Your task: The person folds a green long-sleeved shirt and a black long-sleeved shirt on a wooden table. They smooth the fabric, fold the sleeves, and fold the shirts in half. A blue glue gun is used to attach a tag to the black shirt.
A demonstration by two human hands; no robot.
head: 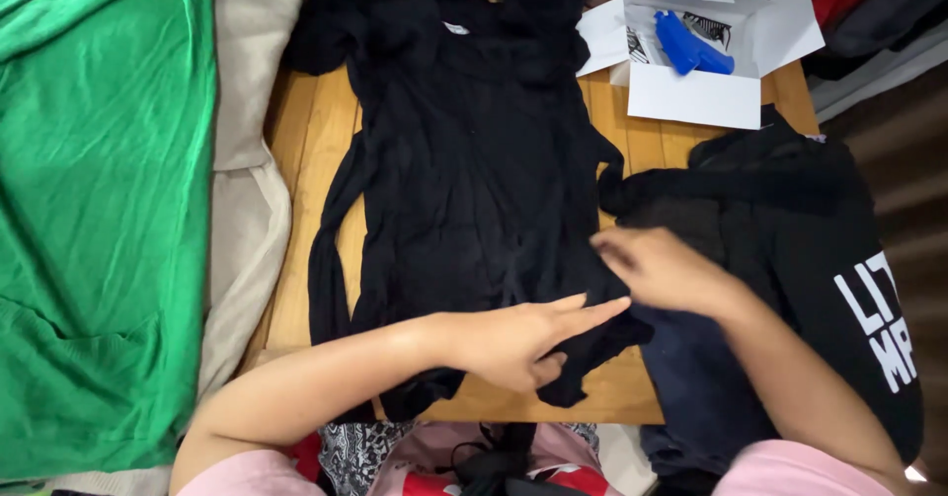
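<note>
Your flat, open left hand (518,338) presses the black shirt's (464,180) near hem, its length running away from you, while your right hand (657,269) pinches its right edge.

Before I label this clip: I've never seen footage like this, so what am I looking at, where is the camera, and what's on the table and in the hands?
No machine here: a person works with two bare hands, and the one picture comes from a camera on their head, looking down.

A black garment lies spread flat on a wooden table. The left hand lies flat on its lower edge, fingers pointing right. The right hand touches the cloth at that edge; it is blurred, so whether it grips is unclear.

To the right lies a black top with white print. At the far edge an open white box holds a blue object. On the left are green cloth and beige cloth.
</note>
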